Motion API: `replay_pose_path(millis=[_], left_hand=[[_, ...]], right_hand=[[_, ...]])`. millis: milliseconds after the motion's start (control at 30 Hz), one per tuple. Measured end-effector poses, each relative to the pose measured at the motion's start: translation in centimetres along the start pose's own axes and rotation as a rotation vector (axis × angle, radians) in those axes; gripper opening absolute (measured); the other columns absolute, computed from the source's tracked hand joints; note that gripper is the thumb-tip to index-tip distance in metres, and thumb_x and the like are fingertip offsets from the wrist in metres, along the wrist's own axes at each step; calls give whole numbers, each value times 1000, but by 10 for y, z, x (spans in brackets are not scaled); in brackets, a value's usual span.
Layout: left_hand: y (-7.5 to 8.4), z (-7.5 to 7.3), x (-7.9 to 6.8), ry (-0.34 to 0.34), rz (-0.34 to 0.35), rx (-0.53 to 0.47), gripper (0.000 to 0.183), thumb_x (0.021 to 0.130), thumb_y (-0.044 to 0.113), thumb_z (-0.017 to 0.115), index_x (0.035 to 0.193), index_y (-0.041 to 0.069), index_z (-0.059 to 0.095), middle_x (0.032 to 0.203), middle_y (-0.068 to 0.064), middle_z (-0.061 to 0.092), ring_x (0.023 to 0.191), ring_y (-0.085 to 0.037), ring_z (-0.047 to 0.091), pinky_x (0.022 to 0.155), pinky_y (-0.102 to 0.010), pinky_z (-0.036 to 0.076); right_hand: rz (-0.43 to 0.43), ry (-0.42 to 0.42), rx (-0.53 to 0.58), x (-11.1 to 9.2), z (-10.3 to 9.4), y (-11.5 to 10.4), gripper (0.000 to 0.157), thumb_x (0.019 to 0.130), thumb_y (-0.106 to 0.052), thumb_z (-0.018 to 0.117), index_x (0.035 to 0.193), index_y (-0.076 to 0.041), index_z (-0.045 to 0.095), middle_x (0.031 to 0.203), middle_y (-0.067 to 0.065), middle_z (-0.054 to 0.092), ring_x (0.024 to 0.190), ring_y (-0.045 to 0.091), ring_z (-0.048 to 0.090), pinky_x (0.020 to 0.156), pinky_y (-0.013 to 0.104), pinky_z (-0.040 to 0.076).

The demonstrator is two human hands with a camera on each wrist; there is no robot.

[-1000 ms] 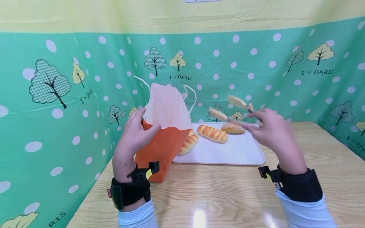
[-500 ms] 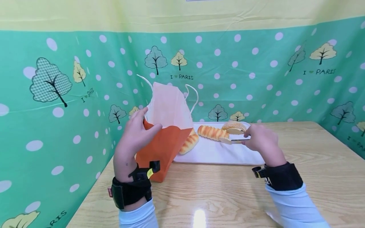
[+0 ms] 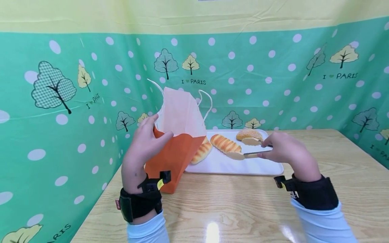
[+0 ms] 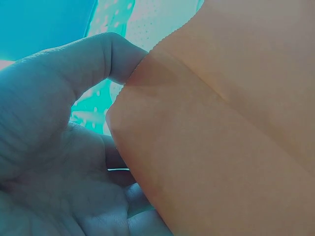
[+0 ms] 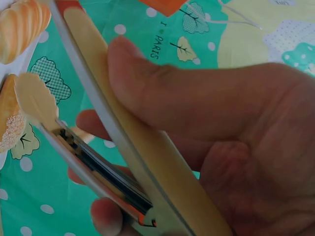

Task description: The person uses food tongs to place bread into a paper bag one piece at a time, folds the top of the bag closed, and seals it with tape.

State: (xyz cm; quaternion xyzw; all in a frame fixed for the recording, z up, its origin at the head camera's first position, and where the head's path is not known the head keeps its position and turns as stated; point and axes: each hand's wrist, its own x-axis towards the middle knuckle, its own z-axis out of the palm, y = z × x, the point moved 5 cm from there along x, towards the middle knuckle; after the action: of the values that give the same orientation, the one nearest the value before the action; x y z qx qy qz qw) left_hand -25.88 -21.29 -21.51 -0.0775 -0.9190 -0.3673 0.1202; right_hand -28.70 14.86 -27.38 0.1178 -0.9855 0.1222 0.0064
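My left hand holds the rim of an orange paper bag with a pale inside and white cord handles. In the left wrist view, the thumb reaches behind the bag's zigzag edge, and the other fingertips are hidden behind the paper. My right hand grips bread tongs with their arms spread apart. One tong tip lies beside the end of a striped bread roll, the other in front of a sesame bun. Both breads rest on a white tray.
More golden bread lies at the tray's left end, partly hidden by the bag. The wooden table extends toward me and to the right. A green dotted cloth stands behind and at both sides.
My right hand has lowered the tongs from above the tray to the breads, then drawn them slightly toward me. The left hand has stayed at the bag.
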Motion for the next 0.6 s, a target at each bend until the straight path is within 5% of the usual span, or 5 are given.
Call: replay_pose_path(millis=[600], left_hand=[[1, 5, 5, -5, 2, 1, 81, 95, 30, 60, 161, 3, 21, 163, -20, 25, 128, -37, 40, 99, -53, 51]], right_hand=[[97, -37, 11, 34, 39, 9, 40, 90, -29, 76, 118, -1, 75, 105, 17, 71, 83, 27, 58, 64, 35, 47]])
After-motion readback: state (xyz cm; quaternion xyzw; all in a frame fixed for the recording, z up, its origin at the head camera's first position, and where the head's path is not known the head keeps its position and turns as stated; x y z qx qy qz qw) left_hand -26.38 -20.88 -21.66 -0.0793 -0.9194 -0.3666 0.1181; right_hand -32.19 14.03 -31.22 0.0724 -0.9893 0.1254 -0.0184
